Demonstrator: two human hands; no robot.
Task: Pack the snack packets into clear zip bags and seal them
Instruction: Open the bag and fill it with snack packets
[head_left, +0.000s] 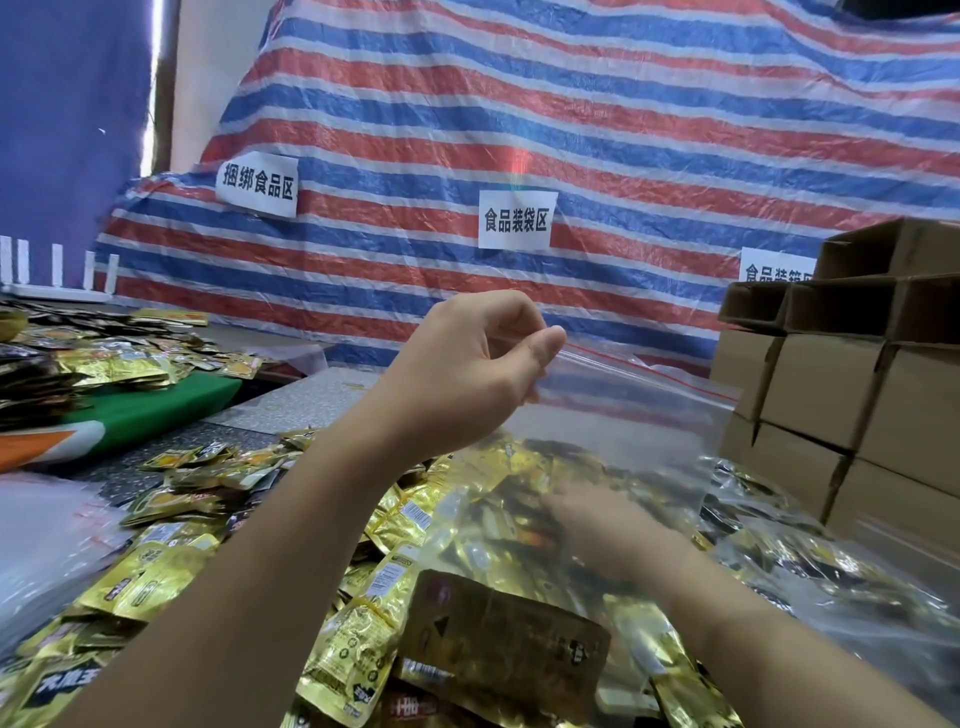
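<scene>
Nearest you, gold snack packets (358, 644) heap on the table. Your right hand (597, 525) reaches inside the clear zip bag (639, 415), blurred, grip unclear. Your left hand (467, 374) pinches the bag's rim open. Beyond stand cardboard boxes (841, 384) and a striped tarp (571, 130).

We are in a makeshift food-packing workshop: paper zone labels (517, 219) taped on a striped tarpaulin (571, 130), stacked cardboard cartons (841, 384), and heaped gold snack packets (171, 525).

Left hand (467, 364) pinching a clear zip bag (623, 415) by its rim, right hand (597, 525) inside among gold snack packets (171, 561).
</scene>
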